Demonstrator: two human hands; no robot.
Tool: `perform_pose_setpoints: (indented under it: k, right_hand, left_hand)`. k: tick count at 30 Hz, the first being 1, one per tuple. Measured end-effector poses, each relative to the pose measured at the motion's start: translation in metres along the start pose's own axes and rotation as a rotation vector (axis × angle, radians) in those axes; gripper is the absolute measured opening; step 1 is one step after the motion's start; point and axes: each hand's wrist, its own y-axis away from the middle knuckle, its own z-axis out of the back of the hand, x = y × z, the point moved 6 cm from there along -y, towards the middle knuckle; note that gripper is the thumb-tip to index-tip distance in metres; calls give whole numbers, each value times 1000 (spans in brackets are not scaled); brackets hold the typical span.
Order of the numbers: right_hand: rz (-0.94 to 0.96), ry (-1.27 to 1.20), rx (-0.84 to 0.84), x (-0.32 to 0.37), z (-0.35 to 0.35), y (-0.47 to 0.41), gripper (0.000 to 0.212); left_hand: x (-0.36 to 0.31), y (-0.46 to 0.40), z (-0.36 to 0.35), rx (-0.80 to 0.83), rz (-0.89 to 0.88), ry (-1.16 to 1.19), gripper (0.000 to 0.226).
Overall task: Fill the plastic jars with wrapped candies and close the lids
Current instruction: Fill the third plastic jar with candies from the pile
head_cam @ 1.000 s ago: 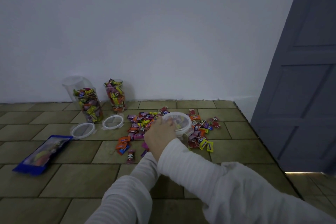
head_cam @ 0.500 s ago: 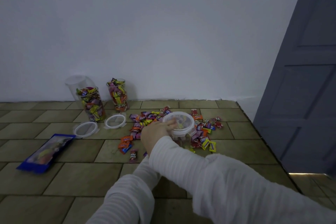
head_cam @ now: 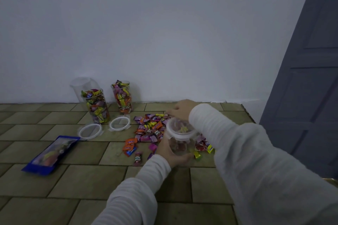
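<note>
Right hand (head_cam: 180, 108) has left white snap lid (head_cam: 181, 129), now curled over loose wrapped candies (head_cam: 151, 128); pinch unclear. Left hand (head_cam: 171, 151) grips clear plastic jar (head_cam: 180, 145). Lid looks seated; latching unconfirmed.

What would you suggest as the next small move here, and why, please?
Probably set the lidded jar aside and fit a loose lid onto a full jar. The left hand grips the jar with its lid on, while two full jars by the wall stand uncovered, their lids on the floor.
</note>
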Motion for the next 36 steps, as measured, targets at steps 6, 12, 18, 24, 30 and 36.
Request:
perform_pose_setpoints:
  k: [6,12,18,24,30,36]
  right_hand:
    - [-47,-126,121,-4,-17,-11,54]
    - [-76,-111,152,-3,-26,-12,22]
    - [-55,-133,184,-9,-29,-13,26]
    - [-6,-493,145,-9,-22,-1,41]
    - [160,-601,-159,-13,-9,3,47]
    - [589,-345,-445,-22,6,59,37]
  left_hand:
    - [0,1,8,82,-42,-80,88]
    - [-3,-1,9,160,-73,-156,85]
    - [-4,-2,6,207,-82,-198,102]
    - [-8,1,7,213,-100,-197,77]
    - [-10,2,7,225,-93,-186,81]
    - [-13,5,8,180,-92,-167,91]
